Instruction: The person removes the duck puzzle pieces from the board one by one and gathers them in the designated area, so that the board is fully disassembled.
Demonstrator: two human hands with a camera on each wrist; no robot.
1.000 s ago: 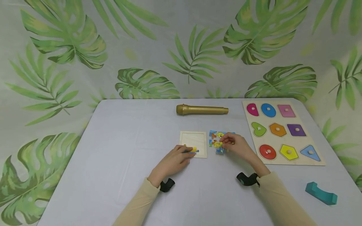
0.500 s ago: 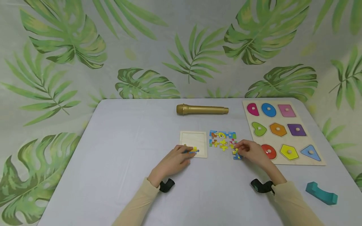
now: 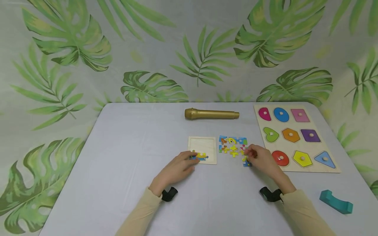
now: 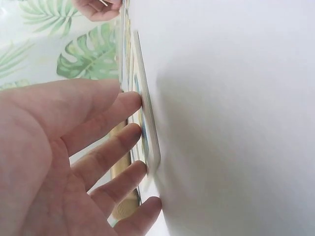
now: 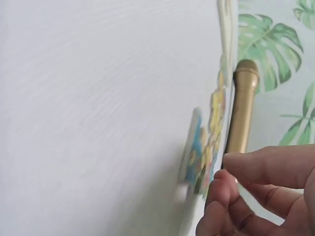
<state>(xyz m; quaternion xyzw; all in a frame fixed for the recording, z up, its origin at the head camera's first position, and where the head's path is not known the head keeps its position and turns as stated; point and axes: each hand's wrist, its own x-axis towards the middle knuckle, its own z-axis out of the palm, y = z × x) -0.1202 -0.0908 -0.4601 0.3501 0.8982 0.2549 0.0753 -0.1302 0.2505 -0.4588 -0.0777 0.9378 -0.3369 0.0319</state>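
My left hand (image 3: 177,167) lies at the lower left of a small square wooden puzzle tray (image 3: 202,139). Its fingers are spread at the tray's edge in the left wrist view. Blue and yellow jigsaw pieces (image 3: 202,156) sit along the tray's bottom, partly covered by those fingers. To the right of the tray, several loose jigsaw pieces (image 3: 232,141) lie in two rows. My right hand (image 3: 261,160) pinches a blue and yellow jigsaw piece (image 3: 246,162) below their right end; its fingers hide part of that piece. Thumb and fingertips (image 5: 229,162) come close together in the right wrist view.
A gold microphone (image 3: 212,114) lies behind the tray. At the right is a wooden board (image 3: 283,150) with several coloured knobbed shapes, close to my right hand. A teal curved block (image 3: 336,202) lies near the right table edge.
My right hand has carried a jigsaw piece rightward from below the middle of the loose pieces to below their right end. My left hand has drawn back slightly, uncovering more of the tray's pieces.
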